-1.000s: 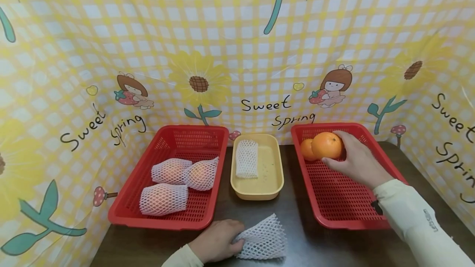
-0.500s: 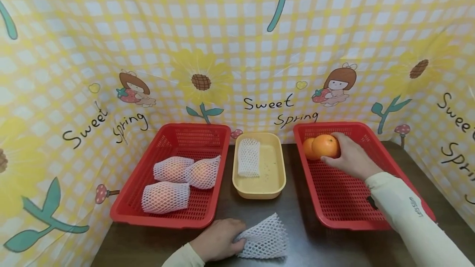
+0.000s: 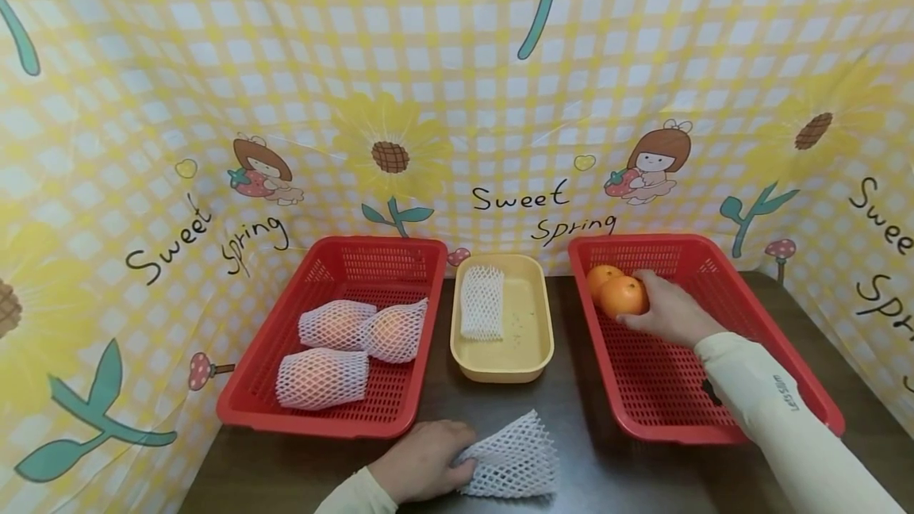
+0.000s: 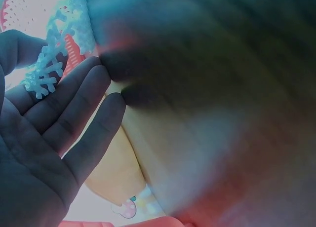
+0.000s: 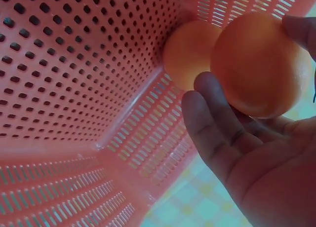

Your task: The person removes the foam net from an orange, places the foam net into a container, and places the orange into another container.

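Note:
In the right red basket, my right hand (image 3: 674, 312) holds an orange (image 3: 624, 297), thumb on one side and fingers curled around the other. A second orange (image 3: 604, 279) sits just behind it, against the basket's left wall; both also show in the right wrist view, the held orange (image 5: 259, 64) in front of the other orange (image 5: 190, 54). On the table, my left hand (image 3: 424, 460) pinches one end of a white foam net sleeve (image 3: 512, 458) between thumb and forefinger. In the left wrist view, the sleeve's edge (image 4: 47, 71) shows between them, the other fingers extended.
The left red basket (image 3: 314, 423) contains three pinkish-orange round fruits in foam nets, one netted fruit (image 3: 323, 379) nearest the front. A yellow tray (image 3: 528, 316) between the baskets holds another flat foam net sleeve (image 3: 481, 304). The right basket's rim (image 3: 685, 433) surrounds my right hand.
My right hand and its orange have come down and slightly toward me, showing more of the orange behind. The left hand stays put with the sleeve. The head view has shifted slightly.

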The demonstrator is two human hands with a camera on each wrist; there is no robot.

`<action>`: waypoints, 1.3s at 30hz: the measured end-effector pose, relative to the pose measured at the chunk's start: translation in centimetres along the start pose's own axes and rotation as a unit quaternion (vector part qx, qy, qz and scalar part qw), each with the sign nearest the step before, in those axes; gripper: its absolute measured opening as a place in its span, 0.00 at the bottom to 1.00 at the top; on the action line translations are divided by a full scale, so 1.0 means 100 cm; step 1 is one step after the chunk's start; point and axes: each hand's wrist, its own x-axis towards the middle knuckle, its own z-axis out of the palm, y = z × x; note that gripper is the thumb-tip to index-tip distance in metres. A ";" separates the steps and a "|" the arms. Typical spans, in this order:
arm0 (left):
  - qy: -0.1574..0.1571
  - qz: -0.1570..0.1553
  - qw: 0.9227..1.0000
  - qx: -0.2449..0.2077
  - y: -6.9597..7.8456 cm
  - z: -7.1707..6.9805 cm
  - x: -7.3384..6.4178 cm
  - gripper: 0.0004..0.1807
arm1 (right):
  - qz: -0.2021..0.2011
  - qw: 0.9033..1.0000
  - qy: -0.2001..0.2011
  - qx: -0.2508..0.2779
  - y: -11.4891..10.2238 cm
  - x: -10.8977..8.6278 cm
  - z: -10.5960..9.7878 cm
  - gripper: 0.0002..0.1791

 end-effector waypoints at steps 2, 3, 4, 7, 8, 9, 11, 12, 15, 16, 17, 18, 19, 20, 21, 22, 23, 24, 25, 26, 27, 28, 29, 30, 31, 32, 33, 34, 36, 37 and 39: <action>0.001 0.000 1.000 -0.002 0.000 0.000 0.000 0.09 | 0.006 1.000 -0.011 -0.002 0.002 0.001 0.002 0.50; 0.002 0.001 1.000 -0.003 0.000 0.000 0.000 0.09 | 0.010 1.000 -0.018 -0.003 0.003 0.001 0.004 0.51; 0.002 0.002 1.000 -0.004 -0.001 0.000 0.000 0.09 | 0.015 1.000 -0.024 -0.002 0.003 0.002 0.005 0.52; 0.004 0.004 1.000 -0.008 -0.001 0.000 0.000 0.09 | 0.027 0.999 -0.041 0.001 0.005 0.003 0.006 0.52; 0.005 0.006 1.000 -0.010 -0.002 0.001 0.000 0.09 | 0.028 0.999 -0.044 0.000 0.005 0.003 0.006 0.53; 0.005 0.007 1.000 -0.012 -0.002 0.001 0.000 0.09 | 0.028 0.999 -0.047 0.000 0.005 0.004 0.007 0.53; 0.003 0.007 1.000 -0.015 -0.003 0.000 0.000 0.09 | 0.025 0.998 -0.053 -0.003 0.006 0.005 0.007 0.52; 0.001 0.006 1.000 -0.017 -0.003 0.000 0.000 0.08 | 0.024 0.998 -0.056 -0.004 0.006 0.005 0.007 0.52; -0.006 0.000 1.000 -0.019 -0.003 0.000 0.001 0.08 | 0.024 0.997 -0.067 -0.006 0.005 0.007 0.008 0.52; -0.007 -0.002 1.000 -0.018 -0.003 0.000 0.002 0.08 | 0.026 0.997 -0.070 -0.004 0.005 0.007 0.008 0.52; -0.010 -0.005 1.000 -0.018 -0.003 -0.001 0.002 0.08 | 0.027 0.997 -0.073 -0.003 0.004 0.007 0.009 0.52; -0.012 -0.006 1.000 -0.018 -0.002 -0.001 0.002 0.08 | 0.028 0.997 -0.076 -0.002 0.004 0.008 0.010 0.52; -0.013 -0.007 1.000 -0.017 -0.002 -0.001 0.002 0.09 | 0.030 0.996 -0.081 -0.001 0.003 0.008 0.010 0.52; -0.014 -0.009 1.000 -0.017 -0.002 -0.001 0.002 0.09 | 0.031 0.996 -0.086 0.001 0.003 0.008 0.011 0.53; -0.016 -0.011 1.000 -0.017 -0.002 -0.001 0.002 0.09 | 0.035 0.995 -0.089 0.002 0.004 0.008 0.012 0.54; -0.018 -0.013 1.000 -0.018 -0.001 -0.001 0.002 0.09 | 0.039 0.995 -0.093 0.002 0.004 0.008 0.013 0.54; -0.020 -0.014 1.000 -0.019 -0.001 -0.001 0.002 0.09 | 0.042 0.994 -0.096 0.001 0.005 0.009 0.014 0.55; -0.021 -0.016 0.999 -0.021 -0.001 -0.001 0.002 0.09 | 0.047 0.994 -0.099 0.001 0.005 0.009 0.015 0.55; -0.022 -0.017 0.999 -0.023 -0.001 -0.002 0.002 0.09 | 0.049 0.994 -0.102 0.001 0.005 0.010 0.015 0.55; -0.022 -0.017 0.999 -0.024 -0.001 -0.002 0.002 0.08 | 0.050 0.993 -0.104 0.000 0.006 0.010 0.016 0.56; -0.021 -0.017 0.999 -0.025 -0.001 -0.002 0.001 0.08 | 0.052 0.993 -0.104 -0.001 0.006 0.011 0.016 0.56; -0.019 -0.017 0.999 -0.026 -0.001 -0.002 0.001 0.09 | 0.051 0.993 -0.105 -0.003 0.006 0.011 0.017 0.56; -0.017 -0.016 0.999 -0.025 -0.001 -0.001 0.001 0.09 | 0.049 0.993 -0.105 -0.005 0.007 0.011 0.018 0.56; -0.015 -0.015 1.000 -0.023 0.000 -0.001 0.001 0.09 | 0.046 0.993 -0.106 -0.007 0.007 0.012 0.018 0.55; -0.013 -0.014 1.000 -0.020 0.000 0.000 0.001 0.09 | 0.041 0.993 -0.106 -0.010 0.008 0.012 0.019 0.54; -0.012 -0.014 1.000 -0.019 0.000 0.000 0.001 0.09 | 0.040 0.994 -0.105 -0.013 0.009 0.012 0.020 0.53; -0.011 -0.015 1.000 -0.015 0.000 0.000 0.001 0.09 | 0.037 0.994 -0.104 -0.016 0.009 0.012 0.021 0.52; -0.010 -0.016 1.000 -0.013 0.000 0.001 0.001 0.09 | 0.034 0.994 -0.102 -0.020 0.010 0.012 0.021 0.51; -0.011 -0.020 1.000 -0.010 0.001 0.002 0.001 0.09 | 0.027 0.994 -0.100 -0.024 0.010 0.011 0.022 0.50; -0.012 -0.023 1.000 -0.008 0.001 0.002 0.002 0.08 | 0.023 0.994 -0.099 -0.025 0.010 0.011 0.022 0.49; -0.012 -0.027 1.000 -0.005 0.002 0.002 0.002 0.06 | 0.016 0.995 -0.097 -0.028 0.010 0.011 0.023 0.48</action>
